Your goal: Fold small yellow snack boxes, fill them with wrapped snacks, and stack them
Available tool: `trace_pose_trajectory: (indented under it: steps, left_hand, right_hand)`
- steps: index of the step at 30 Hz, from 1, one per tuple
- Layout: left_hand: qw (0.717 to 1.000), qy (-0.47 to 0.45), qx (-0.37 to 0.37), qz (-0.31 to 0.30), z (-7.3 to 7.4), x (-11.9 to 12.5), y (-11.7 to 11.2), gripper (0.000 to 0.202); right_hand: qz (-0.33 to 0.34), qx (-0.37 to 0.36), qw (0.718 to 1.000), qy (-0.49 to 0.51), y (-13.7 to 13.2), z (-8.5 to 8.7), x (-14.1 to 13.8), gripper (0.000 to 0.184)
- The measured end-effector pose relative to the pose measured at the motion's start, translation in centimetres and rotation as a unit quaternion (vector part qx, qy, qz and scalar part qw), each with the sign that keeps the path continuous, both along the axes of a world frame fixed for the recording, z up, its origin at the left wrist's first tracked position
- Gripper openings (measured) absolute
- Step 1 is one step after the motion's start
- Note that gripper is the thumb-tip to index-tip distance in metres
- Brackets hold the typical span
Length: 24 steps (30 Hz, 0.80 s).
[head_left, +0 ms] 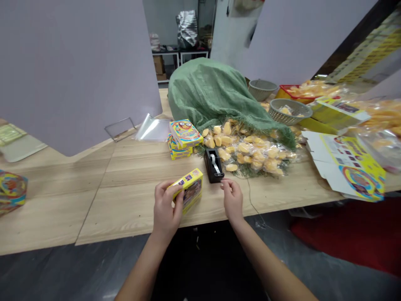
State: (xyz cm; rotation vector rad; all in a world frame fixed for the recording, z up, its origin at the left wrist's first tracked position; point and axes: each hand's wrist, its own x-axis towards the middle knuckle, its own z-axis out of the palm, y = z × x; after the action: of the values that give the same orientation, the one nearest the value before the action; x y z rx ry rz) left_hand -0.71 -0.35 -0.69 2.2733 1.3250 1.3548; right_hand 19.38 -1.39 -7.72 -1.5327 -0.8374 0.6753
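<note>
In the head view, my left hand (167,205) grips a small yellow printed box (191,190), held tilted on edge at the front of the table. A black tape dispenser (214,166) with a roll of clear tape stands just beyond it. My right hand (232,198) is at the dispenser's front end, thumb and forefinger pinched together; whether a strip of tape is between them is too small to see. Behind the dispenser on the left is a stack of similar colourful boxes (184,136). Many wrapped yellow pieces (250,150) lie heaped to its right.
A green cloth (206,90) covers a large mound behind. Grey baskets (290,112), a red-rimmed tray (307,92) and an unfolded printed carton (347,165) occupy the right. Clear plastic sheets (153,128) and a wire frame (120,129) lie left, with another box (12,190) at the far left.
</note>
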Motion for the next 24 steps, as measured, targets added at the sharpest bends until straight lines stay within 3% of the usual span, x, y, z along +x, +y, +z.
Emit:
trace_pose_trajectory:
  steps: [4,8,10,16,21,24]
  left_hand:
    - [1.0,0.002,0.002,0.0,0.1,0.4,-0.4,0.021]
    - [1.0,0.016,0.0,-0.007,0.4,1.0,-0.7,0.022]
    - [1.0,0.013,0.005,-0.006,0.5,1.1,-0.9,0.022]
    - [0.999,0.024,0.021,0.003,0.2,1.1,-1.3,0.031]
    - [0.994,0.098,-0.044,0.011,0.2,1.0,-1.4,0.043]
    - [0.995,0.07,-0.064,-0.009,0.6,0.9,-1.5,0.042]
  right_hand:
    - [0.136,0.046,0.989,0.044,-1.6,5.3,-1.7,0.023]
    - [0.258,0.049,0.954,0.141,-1.3,8.4,-4.0,0.054]
    - [0.269,0.051,0.949,0.157,-1.0,8.7,-4.7,0.062]
    - [0.231,0.031,0.961,0.151,-0.7,8.2,-5.3,0.065]
    - [0.207,0.028,0.966,0.152,-1.0,8.0,-5.9,0.064]
    - [0.199,0.005,0.972,0.123,-1.1,7.5,-6.0,0.071]
